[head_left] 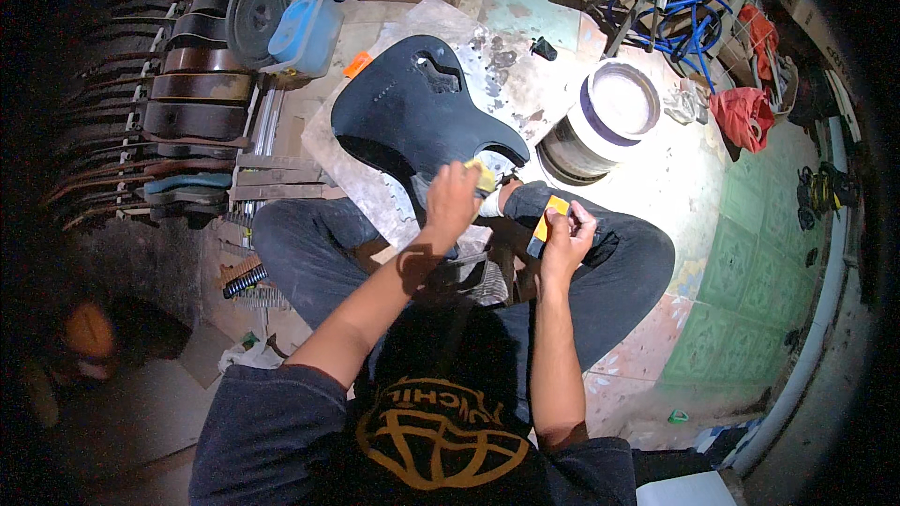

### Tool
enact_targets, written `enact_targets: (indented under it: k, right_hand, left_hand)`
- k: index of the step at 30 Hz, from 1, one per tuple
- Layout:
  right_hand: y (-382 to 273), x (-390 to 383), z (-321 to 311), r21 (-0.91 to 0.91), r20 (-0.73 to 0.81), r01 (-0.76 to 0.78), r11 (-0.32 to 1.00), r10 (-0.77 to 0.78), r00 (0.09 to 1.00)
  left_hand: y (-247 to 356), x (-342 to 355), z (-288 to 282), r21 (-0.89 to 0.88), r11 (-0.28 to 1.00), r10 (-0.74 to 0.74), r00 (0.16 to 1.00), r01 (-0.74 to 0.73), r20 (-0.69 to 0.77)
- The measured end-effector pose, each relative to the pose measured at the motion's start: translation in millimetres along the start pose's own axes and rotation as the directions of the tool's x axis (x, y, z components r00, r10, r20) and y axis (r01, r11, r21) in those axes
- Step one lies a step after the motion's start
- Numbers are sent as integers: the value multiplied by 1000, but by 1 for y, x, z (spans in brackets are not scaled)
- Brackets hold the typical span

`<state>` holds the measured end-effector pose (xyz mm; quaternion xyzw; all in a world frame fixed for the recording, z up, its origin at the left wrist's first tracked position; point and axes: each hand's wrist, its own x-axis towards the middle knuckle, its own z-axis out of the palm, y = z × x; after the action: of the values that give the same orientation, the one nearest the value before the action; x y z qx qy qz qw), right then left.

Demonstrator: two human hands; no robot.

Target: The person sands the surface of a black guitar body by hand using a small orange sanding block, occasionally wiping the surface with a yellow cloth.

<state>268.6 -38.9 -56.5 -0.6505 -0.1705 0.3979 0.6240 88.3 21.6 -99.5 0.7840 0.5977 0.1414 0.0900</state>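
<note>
A black electric guitar body (394, 117) lies flat in front of my crossed legs, on a stained pale sheet (506, 56). It has a cut-out near its far end and curved horns toward me. My left hand (453, 199) is closed on a small yellow pad (484, 177) at the body's near right edge; whether the pad touches the body I cannot tell. To the right, over my leg, my right hand (568, 236) pinches a small yellow block (557, 207) with a dark lower end. That block is held apart from the guitar body.
A round bucket (574, 152) with a pale, brightly lit top stands right of the guitar body. An orange piece (357, 64) lies at its far left. Guitars (199, 87) hang in a row on the left, beside a blue plastic tub (309, 33). Blue hose (696, 33) and red cloth (742, 117) are at far right.
</note>
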Motion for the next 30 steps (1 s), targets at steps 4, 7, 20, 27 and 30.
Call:
enact_targets:
  k: [4, 7, 20, 27, 30]
  right_hand:
    - [-4, -6, 9, 69, -13, -7, 998, 8, 1000]
    - [3, -1, 0, 65, -40, 7, 998, -4, 999]
    - [-9, -5, 2, 191, -22, -64, 979, 69, 997]
    - [-8, -1, 2, 148, -10, -80, 986, 82, 997]
    - [-6, 0, -2, 151, -16, -114, 982, 118, 993]
  left_hand:
    - [16, -23, 16, 10, 966, 248, 938, -258, 241]
    - [28, -43, 8, -141, 921, 385, 902, -362, 196]
    - [-38, -16, -34, -14, 990, -138, 990, 138, -8]
    - [-13, -43, -36, -204, 964, 226, 930, -171, 291]
    - [-66, 1, -51, -286, 956, 15, 989, -57, -147]
